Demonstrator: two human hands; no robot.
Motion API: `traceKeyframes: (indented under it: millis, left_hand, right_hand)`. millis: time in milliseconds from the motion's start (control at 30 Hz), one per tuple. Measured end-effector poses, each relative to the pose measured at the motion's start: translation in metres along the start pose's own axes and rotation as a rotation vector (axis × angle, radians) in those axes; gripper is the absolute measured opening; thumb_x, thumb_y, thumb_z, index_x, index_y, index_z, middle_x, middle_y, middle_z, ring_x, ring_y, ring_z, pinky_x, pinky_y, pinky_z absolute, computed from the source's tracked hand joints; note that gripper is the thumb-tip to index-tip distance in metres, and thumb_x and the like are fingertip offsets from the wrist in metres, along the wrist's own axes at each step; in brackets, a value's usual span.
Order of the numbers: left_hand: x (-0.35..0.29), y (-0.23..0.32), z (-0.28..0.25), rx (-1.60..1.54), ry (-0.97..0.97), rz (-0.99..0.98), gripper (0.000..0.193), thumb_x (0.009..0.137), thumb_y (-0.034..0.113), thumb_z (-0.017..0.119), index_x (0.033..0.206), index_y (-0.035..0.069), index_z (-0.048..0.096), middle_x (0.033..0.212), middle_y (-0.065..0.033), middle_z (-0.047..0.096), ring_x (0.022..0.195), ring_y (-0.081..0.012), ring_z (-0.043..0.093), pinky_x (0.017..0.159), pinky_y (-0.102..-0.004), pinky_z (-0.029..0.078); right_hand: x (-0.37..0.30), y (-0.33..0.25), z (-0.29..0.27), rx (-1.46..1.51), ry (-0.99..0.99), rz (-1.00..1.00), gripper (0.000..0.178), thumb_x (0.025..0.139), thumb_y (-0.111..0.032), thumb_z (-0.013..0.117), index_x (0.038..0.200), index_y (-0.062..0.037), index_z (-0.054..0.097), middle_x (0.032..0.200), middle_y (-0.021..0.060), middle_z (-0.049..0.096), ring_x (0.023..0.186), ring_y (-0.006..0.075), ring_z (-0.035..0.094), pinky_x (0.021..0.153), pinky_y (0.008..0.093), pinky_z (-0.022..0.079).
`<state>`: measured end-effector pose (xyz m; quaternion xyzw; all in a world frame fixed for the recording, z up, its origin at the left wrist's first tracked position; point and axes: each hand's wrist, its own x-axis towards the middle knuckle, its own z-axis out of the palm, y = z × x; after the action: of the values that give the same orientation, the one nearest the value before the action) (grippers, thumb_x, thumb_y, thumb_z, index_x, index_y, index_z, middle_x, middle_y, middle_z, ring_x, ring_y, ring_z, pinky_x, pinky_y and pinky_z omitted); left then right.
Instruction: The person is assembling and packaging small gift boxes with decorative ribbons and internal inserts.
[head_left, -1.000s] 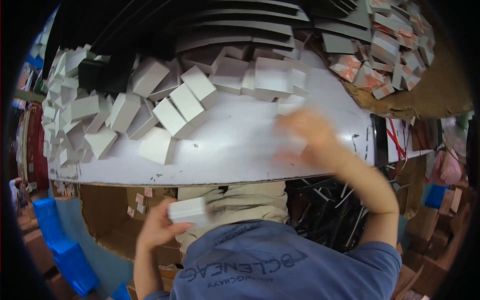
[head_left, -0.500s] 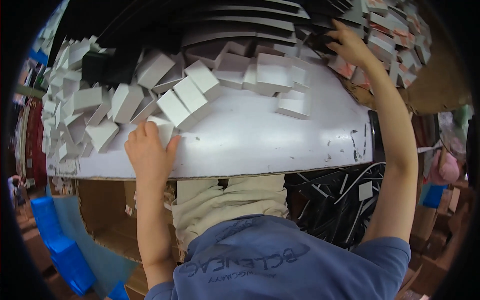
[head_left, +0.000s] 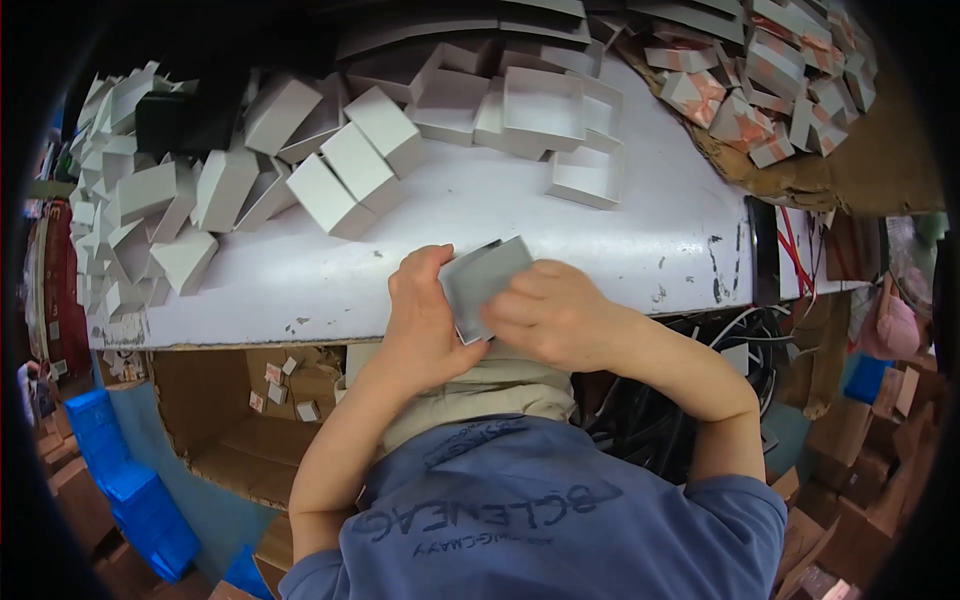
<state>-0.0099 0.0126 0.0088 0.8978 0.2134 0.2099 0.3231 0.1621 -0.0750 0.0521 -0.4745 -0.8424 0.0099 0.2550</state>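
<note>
In front of my body, at the table's near edge, I hold a small white cardboard box (head_left: 478,285) that looks grey in shadow. My left hand (head_left: 425,315) grips it along its left side, thumb low and fingers at the upper edge. Bent over the box's right part are the closed fingers of my right hand (head_left: 550,312), slightly blurred; whether they pinch something besides the box is hidden. A thin dark strip shows at the box's top edge. Three white boxes (head_left: 345,178) stand in a row just beyond my left hand.
White boxes (head_left: 150,195) are heaped at the left of the white table (head_left: 660,235). Open box trays (head_left: 543,108) lie at the back. Boxes with pink ribbon print (head_left: 740,120) fill a cardboard carton (head_left: 860,185) at the far right. Beneath the table sits another carton (head_left: 210,420).
My right hand has come back from the dark stack at the far right. My left hand has moved right with a white box from the row's near end. Both hands now meet at it.
</note>
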Motion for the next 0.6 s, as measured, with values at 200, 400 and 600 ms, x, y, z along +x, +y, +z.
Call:
traceKeyframes:
  millis: [200, 400, 600]
  left_hand:
    - [-0.007, -0.01, -0.001, -0.096, -0.008, 0.23, 0.077, 0.061, 0.027, 0.077, 0.126, 0.009, 0.04, 0.125, -0.0171, 0.04, 0.114, -0.0396, 0.036, 0.091, -0.0467, 0.033]
    - [-0.011, -0.003, -0.038, 0.216, -0.195, 0.273, 0.043, 0.07, 0.026, 0.07, 0.112, 0.02, 0.06, 0.128, -0.0078, 0.047, 0.119, -0.0386, 0.033, 0.092, -0.0474, 0.034]
    - [-0.006, -0.006, -0.038, 0.111, -0.27, 0.186, 0.043, 0.07, 0.022, 0.07, 0.112, 0.019, 0.061, 0.128, -0.0067, 0.046, 0.121, -0.0378, 0.033, 0.093, -0.0445, 0.033]
  right_hand:
    - [0.001, 0.023, -0.019, 0.267, -0.107, 0.163, 0.023, 0.071, -0.012, 0.064, 0.092, -0.0051, 0.059, 0.09, 0.0068, 0.058, 0.087, 0.0244, 0.058, 0.075, 0.0336, 0.047]
    - [-0.073, 0.189, -0.099, -0.794, 0.058, 0.995, 0.044, 0.062, -0.021, 0.069, 0.1, -0.0074, 0.054, 0.106, 0.0115, 0.056, 0.114, 0.029, 0.044, 0.096, 0.0476, 0.029]
    - [-0.073, 0.174, -0.094, -0.835, 0.013, 1.081, 0.052, 0.063, -0.033, 0.068, 0.106, -0.0087, 0.051, 0.109, 0.0123, 0.054, 0.118, 0.0295, 0.038, 0.099, 0.0567, 0.016]
